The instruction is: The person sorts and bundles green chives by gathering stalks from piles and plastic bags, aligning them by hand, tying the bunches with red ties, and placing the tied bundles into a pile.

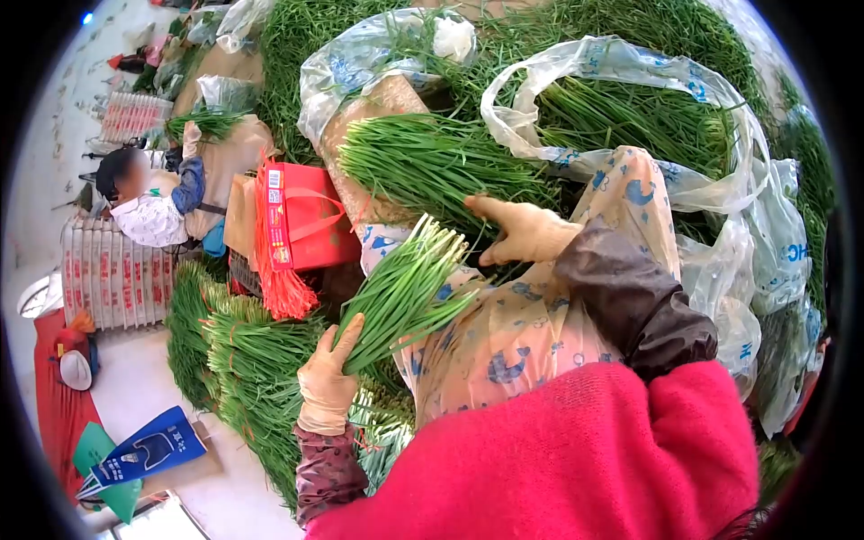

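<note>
In a pale glove, my left hand (330, 376) grips a bunch of green stalks (405, 292), its cut ends pointing up and to the right. My right hand (526, 229), also gloved, has its thumb and forefinger spread apart. It is at the lower edge of a larger pile of stalks (436, 162), which lies on a board (396, 97) across my lap. Whether its fingertips touch the leaves is unclear. A patterned apron (504, 351) covers my legs beneath both hands.
A red box (310, 216) with red ties (283, 283) stands left of the board. Tied bundles (252, 360) lie at lower left. An open plastic bag (747, 117) holds more stalks at right. Another person (153, 202) sits at upper left, near stacked crates (117, 274).
</note>
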{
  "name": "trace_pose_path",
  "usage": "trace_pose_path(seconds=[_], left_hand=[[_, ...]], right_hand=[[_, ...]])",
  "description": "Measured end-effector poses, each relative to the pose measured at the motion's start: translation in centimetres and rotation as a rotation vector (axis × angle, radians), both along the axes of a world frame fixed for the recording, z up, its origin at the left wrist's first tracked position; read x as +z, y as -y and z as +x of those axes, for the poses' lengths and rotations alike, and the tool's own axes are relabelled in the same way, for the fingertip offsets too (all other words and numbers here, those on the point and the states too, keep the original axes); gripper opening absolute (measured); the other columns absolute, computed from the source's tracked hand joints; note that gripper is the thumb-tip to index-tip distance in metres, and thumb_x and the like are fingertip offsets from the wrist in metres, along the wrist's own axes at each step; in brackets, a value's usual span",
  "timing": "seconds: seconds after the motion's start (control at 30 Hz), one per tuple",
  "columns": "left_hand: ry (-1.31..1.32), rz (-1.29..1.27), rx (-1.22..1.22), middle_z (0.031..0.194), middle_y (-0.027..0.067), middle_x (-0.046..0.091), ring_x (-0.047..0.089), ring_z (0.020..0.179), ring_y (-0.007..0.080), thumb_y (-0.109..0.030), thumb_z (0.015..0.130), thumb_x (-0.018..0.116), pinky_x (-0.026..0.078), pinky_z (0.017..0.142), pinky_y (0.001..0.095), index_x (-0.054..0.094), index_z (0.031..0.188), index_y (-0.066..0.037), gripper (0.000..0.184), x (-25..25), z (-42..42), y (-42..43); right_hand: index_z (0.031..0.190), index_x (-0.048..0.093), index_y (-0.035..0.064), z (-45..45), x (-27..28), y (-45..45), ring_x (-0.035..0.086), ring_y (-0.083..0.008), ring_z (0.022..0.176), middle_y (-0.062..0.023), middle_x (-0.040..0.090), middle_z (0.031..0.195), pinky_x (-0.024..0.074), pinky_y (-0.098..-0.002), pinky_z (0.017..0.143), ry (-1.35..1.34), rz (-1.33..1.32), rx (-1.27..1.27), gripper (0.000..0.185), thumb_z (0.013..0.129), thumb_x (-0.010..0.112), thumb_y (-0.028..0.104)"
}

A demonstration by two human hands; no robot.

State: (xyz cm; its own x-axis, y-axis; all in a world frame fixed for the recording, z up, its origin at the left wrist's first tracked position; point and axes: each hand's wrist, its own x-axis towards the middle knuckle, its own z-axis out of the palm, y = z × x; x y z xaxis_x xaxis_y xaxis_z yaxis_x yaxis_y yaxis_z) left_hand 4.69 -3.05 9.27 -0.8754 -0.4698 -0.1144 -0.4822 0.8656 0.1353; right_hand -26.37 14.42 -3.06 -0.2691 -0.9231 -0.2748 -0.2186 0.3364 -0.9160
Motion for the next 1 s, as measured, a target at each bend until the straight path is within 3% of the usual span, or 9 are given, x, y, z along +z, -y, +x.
trace_pose_path(seconds=[0.13, 0.2, 0.37, 0.47, 0.53, 0.6, 0.67, 0.83, 1.0], left_hand=[[0.038, 0.023, 0.035, 0.115, 0.0206, 0.062, 0.065, 0.092, 0.0369, 0.002, 0.069, 0.065, 0.054, 0.079, 0.038, 0.055, 0.132, -0.034, 0.073, -0.2, -0.4, 0.0], [-0.059, 0.256, 0.097, 0.112, 0.0192, 0.064, 0.066, 0.094, 0.035, 0.005, 0.071, 0.063, 0.054, 0.081, 0.0358, 0.055, 0.133, -0.03, 0.072, -0.8, 0.2, 0.4], [0.014, 0.73, 0.29, 0.112, 0.0123, 0.068, 0.062, 0.098, 0.0106, 0.005, 0.07, 0.061, 0.048, 0.087, 0.0251, 0.049, 0.14, -0.018, 0.074, -1.0, 1.2, 1.0], [0.045, 0.806, 0.291, 0.107, 0.0064, 0.069, 0.061, 0.089, 0.0076, 0.003, 0.07, 0.063, 0.049, 0.082, 0.023, 0.045, 0.142, -0.013, 0.076, -1.5, 1.8, 1.4], [0.138, 0.942, 0.506, 0.098, 0.0042, 0.068, 0.06, 0.075, 0.0066, 0.003, 0.071, 0.065, 0.05, 0.069, 0.023, 0.044, 0.142, -0.008, 0.075, -1.0, 1.9, 1.6], [0.089, 1.1, 0.587, 0.089, 0.0031, 0.065, 0.056, 0.062, 0.0071, 0.004, 0.07, 0.066, 0.048, 0.057, 0.0234, 0.045, 0.14, -0.002, 0.073, -1.4, 2.1, 1.9], [0.095, 1.098, 0.66, 0.087, 0.0047, 0.065, 0.057, 0.06, 0.0102, 0.007, 0.069, 0.068, 0.048, 0.054, 0.0253, 0.045, 0.138, 0.002, 0.072, -1.5, 1.7, 1.9], [0.113, 1.114, 0.627, 0.086, 0.0054, 0.064, 0.058, 0.061, 0.011, 0.01, 0.068, 0.07, 0.048, 0.055, 0.0256, 0.044, 0.138, 0.001, 0.075, -1.2, 0.7, 2.0], [0.224, 1.202, 0.588, 0.09, 0.007, 0.066, 0.057, 0.06, 0.011, 0.006, 0.068, 0.072, 0.047, 0.053, 0.0255, 0.051, 0.127, 0.002, 0.063, -1.3, 0.5, 2.3]], right_hand=[[0.137, 0.044, 0.0091, 3.0, -0.2, 2.0, 0.065, -0.0313, 0.084, -0.0167, 0.066, 0.096, 0.0503, -0.0382, 0.075, -0.362, 0.049, 0.048, 0.061, 0.084, 0.068, 0.029], [0.12, 0.058, 0.0072, 2.7, -0.5, 1.8, 0.063, -0.0384, 0.084, -0.0193, 0.066, 0.092, 0.0501, -0.0426, 0.073, -0.112, -0.156, -0.092, 0.038, 0.091, 0.056, 0.031], [0.102, 0.064, 0.0127, 0.4, -1.2, 0.5, 0.066, -0.026, 0.077, -0.0083, 0.066, 0.079, 0.0507, -0.0354, 0.063, -0.48, -0.143, -0.073, 0.018, 0.089, 0.056, 0.021], [0.098, 0.067, 0.0099, -2.7, -1.5, 0.3, 0.064, -0.0229, 0.072, -0.0075, 0.069, 0.087, 0.0529, -0.0347, 0.068, -0.71, 0.468, 0.133, 0.017, 0.088, 0.055, 0.015], [0.113, 0.065, 0.0119, -3.6, -1.3, -1.3, 0.066, -0.0316, 0.091, -0.0142, 0.068, 0.103, 0.0522, -0.0372, 0.075, -0.681, 0.427, 0.182, 0.035, 0.078, 0.067, 0.015], [0.11, 0.067, 0.0093, -3.4, -1.8, -1.7, 0.065, -0.0202, 0.083, -0.0065, 0.07, 0.092, 0.0506, -0.035, 0.075, -0.397, 0.047, 0.024, 0.033, 0.08, 0.067, 0.023], [0.118, 0.065, 0.0169, -3.0, -0.4, -0.4, 0.064, -0.0216, 0.092, -0.0076, 0.068, 0.103, 0.0492, -0.0324, 0.081, 0.16, -0.041, 0.002, 0.043, 0.077, 0.073, 0.024], [0.122, 0.062, 0.0189, -1.4, 1.7, 2.4, 0.063, -0.0272, 0.095, -0.0103, 0.065, 0.105, 0.0508, -0.0355, 0.078, -0.243, -0.335, 0.177, 0.047, 0.077, 0.074, 0.026], [0.082, 0.071, 0.0128, 0.4, 3.4, 3.1, 0.067, -0.0316, 0.073, -0.0099, 0.068, 0.076, 0.0528, -0.0439, 0.06, -0.765, -0.229, 0.44, 0.015, 0.073, 0.064, 0.023]])
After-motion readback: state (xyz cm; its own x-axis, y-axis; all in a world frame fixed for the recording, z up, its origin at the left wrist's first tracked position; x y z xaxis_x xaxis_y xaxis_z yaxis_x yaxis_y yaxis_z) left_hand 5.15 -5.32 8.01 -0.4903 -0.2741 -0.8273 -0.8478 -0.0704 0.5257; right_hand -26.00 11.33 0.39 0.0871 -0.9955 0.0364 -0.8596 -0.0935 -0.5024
